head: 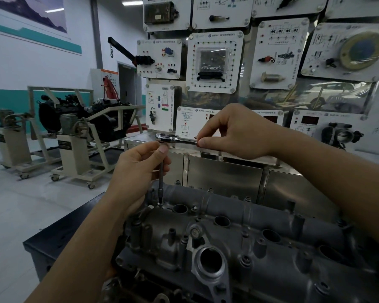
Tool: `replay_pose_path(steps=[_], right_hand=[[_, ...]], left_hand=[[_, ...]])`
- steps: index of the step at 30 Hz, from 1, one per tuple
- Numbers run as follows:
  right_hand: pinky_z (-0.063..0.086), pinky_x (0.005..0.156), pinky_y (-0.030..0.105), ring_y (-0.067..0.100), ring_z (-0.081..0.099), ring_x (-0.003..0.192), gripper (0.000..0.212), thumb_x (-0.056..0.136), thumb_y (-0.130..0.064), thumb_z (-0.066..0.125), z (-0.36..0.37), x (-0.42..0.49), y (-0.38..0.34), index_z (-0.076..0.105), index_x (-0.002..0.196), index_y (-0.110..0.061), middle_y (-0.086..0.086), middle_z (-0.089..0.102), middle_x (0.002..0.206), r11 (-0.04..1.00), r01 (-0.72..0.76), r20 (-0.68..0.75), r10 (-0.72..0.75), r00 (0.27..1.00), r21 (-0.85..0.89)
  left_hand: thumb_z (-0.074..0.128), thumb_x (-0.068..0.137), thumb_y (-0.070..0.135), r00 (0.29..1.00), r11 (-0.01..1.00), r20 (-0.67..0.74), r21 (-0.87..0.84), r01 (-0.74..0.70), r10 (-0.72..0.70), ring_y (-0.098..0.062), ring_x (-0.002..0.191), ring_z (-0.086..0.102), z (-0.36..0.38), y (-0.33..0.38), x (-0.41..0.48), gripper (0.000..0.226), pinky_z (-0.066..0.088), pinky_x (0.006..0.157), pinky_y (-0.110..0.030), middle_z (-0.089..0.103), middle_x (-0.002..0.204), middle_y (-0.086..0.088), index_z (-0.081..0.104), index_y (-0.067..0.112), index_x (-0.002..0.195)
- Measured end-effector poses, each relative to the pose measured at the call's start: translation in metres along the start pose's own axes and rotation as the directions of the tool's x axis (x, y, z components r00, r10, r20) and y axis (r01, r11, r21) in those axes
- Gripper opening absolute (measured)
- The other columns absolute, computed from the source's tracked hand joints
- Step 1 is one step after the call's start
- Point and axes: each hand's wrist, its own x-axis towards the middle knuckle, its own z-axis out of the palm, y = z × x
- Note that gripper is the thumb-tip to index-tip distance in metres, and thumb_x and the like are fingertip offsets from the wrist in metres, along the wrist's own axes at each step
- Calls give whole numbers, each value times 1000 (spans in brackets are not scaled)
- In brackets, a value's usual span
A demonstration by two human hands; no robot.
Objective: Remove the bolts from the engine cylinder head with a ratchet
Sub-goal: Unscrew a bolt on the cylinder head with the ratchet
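We record: left hand [138,171], bare; right hand [234,132], bare; left forearm [85,248] and right forearm [337,178], unsleeved to the near edge; fingernails [163,149] short.

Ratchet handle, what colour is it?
The ratchet handle is shiny silver metal, clearest in the head view.

Back wall: white training panels [214,62] mounted in rows, each carrying wired components and printed diagrams. One panel at far right held a round brass-rimmed dial [359,51]; a lower one held a throttle body [341,135]. Stainless steel cabinet [223,182] stood beneath the panels. Left of room: two cream engine stands on casters, the nearer stand [74,158] and the farther stand [11,145], each bearing a black engine [109,123]. Behind them, a black hoist arm [123,50] with chain and hook [112,52]. Left wall white over a teal band [0,110], mountain picture [31,12] above. Black bench [59,232] in the foreground; floor pale grey.
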Motion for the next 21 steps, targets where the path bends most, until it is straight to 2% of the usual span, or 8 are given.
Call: replay_pose_path(steps=[3, 5, 7, 11, 13, 16, 19, 21], right_hand=[[41, 67, 5, -18, 58, 68, 17, 96, -22, 67, 8, 2, 2, 79, 109, -22, -12, 76, 101, 974, -16, -57, 3, 998, -224], [53, 85, 24, -5, 65, 90, 28, 98, -18, 61, 13, 3, 4, 72, 124, -24, -5, 73, 119, 962, -39, -54, 26, 998, -269], [52, 99, 35, 10, 63, 110, 41, 100, -17, 57, 17, 4, 6, 59, 140, -24, -2, 66, 132, 961, -57, 24, 66, 998, -269], [20, 123, 28, 14, 27, 150, 68, 100, -16, 54, 28, 1, 13, 21, 160, -21, -2, 26, 165, 945, -97, 203, 166, 965, -313], [10, 117, 18, 11, 14, 153, 77, 99, -14, 55, 31, 1, 14, 10, 162, -21, -4, 13, 169, 945, -99, 243, 180, 953, -312], [9, 116, 17, 11, 12, 154, 83, 98, -17, 58, 32, 2, 14, 5, 162, -19, -2, 8, 169, 946, -86, 253, 170, 952, -312], [17, 118, 23, 14, 20, 151, 84, 94, -25, 64, 28, 2, 11, 14, 161, -19, -1, 18, 167, 945, -73, 209, 145, 967, -319], [28, 115, 27, 17, 35, 142, 77, 90, -31, 67, 27, 2, 7, 30, 156, -18, 1, 36, 158, 938, -62, 142, 117, 983, -341]], left_hand=[[63, 84, 33, 999, 1000, 53, 19, -7, 6, -8, 68, 64, 0, 1, -1, 27, 54, 64, -19, 67, 73, 3, 72, 14, 102], [58, 96, 26, 997, 999, 70, 41, -12, 9, -6, 67, 61, 0, 2, -2, 19, 53, 63, -18, 64, 72, 4, 72, 15, 101], [51, 103, 22, 997, 998, 77, 57, -10, 6, -6, 67, 60, -1, 2, -3, 23, 53, 64, -18, 62, 73, 4, 73, 18, 102], [46, 106, 25, 995, 998, 101, 54, 14, -19, -8, 72, 62, -1, 4, -3, 35, 54, 67, -21, 66, 78, 3, 79, 28, 96], [50, 102, 27, 992, 998, 122, 60, 8, -16, -8, 74, 63, 0, 4, -3, 31, 55, 69, -20, 68, 80, 3, 80, 29, 94], [58, 88, 34, 992, 999, 124, 37, -7, 2, -10, 79, 67, 0, 4, -4, 24, 56, 70, -20, 74, 89, 0, 79, 24, 94], [59, 86, 35, 992, 999, 123, 35, -14, 10, -16, 87, 71, 0, 4, -4, 29, 56, 72, -21, 77, 98, -6, 76, 18, 101], [59, 86, 34, 993, 999, 119, 27, -18, 15, -17, 84, 71, 0, 4, -4, 29, 56, 71, -21, 76, 95, -6, 75, 16, 102]])
